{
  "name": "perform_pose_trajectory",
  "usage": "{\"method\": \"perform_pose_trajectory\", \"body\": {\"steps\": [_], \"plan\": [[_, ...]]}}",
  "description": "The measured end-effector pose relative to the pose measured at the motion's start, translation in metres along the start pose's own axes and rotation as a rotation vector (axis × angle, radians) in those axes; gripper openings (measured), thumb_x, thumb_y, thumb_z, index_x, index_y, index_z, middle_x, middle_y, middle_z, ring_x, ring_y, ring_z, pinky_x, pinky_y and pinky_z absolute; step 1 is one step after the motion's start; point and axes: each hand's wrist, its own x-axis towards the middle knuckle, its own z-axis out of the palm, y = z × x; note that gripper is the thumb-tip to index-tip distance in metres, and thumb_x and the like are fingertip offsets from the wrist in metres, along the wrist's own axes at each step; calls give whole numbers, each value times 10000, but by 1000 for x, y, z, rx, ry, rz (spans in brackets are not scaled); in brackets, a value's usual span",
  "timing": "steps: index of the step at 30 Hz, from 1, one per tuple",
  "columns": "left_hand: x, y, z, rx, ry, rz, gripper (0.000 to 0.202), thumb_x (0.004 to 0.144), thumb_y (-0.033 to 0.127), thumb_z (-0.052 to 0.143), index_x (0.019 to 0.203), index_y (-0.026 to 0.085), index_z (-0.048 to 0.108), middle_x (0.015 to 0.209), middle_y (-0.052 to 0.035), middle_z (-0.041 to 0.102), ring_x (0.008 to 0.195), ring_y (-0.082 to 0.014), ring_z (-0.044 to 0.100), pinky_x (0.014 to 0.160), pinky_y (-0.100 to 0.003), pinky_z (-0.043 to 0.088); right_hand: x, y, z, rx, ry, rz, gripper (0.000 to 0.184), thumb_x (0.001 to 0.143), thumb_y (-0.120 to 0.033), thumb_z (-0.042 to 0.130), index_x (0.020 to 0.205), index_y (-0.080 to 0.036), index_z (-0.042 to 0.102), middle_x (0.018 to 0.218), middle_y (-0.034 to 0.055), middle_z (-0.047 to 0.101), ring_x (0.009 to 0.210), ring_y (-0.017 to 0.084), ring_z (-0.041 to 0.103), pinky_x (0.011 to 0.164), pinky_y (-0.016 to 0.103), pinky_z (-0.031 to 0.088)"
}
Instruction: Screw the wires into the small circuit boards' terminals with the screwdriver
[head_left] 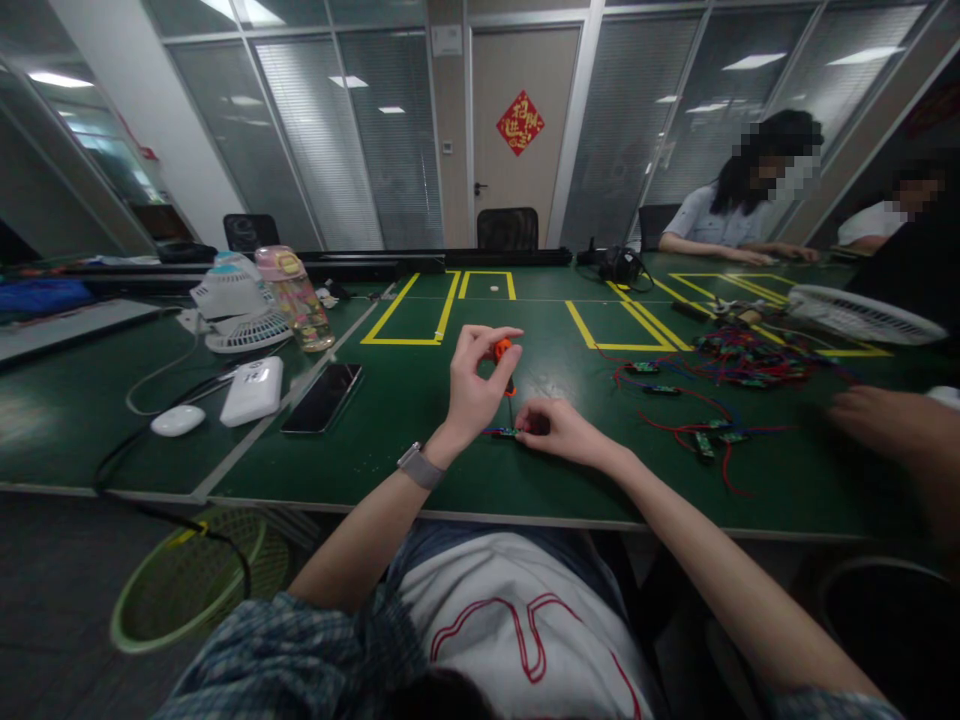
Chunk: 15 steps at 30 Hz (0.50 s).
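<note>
My left hand (474,380) is raised over the green table (420,400), its fingertips pinched on the orange handle of a small screwdriver (504,352). The thin shaft points down to a small circuit board (501,432) lying on the table. My right hand (559,430) rests on the table with its fingers closed on the right end of that board, holding it flat. A watch sits on my left wrist.
A black phone (324,396), white power bank (253,390), white mouse (177,420), pink bottle (294,296) and desk fan (238,310) stand left. Wired boards (712,400) lie right, by another person's hand (885,420). Two people sit at the far right.
</note>
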Motion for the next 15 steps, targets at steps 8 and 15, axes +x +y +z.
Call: {"method": "perform_pose_trajectory", "body": {"steps": [8,15], "plan": [[2,1,-3,6,-10,32,242,972,226,480,1127,243,665,1032,-51,625,962,-161,596,829,-305,508,0,1,0,0,-1,-5,39,755,-163,651,790,-159,633,691,-1,605,615,123,536,583,237,423],[1,0,1,20,23,18,132,898,219,617,1004,236,694,955,-41,558,891,-148,575,757,-277,504,0,0,0,-14,1,-4,42,752,-157,658,789,-155,638,688,-3,608,611,123,536,590,241,431]]}}
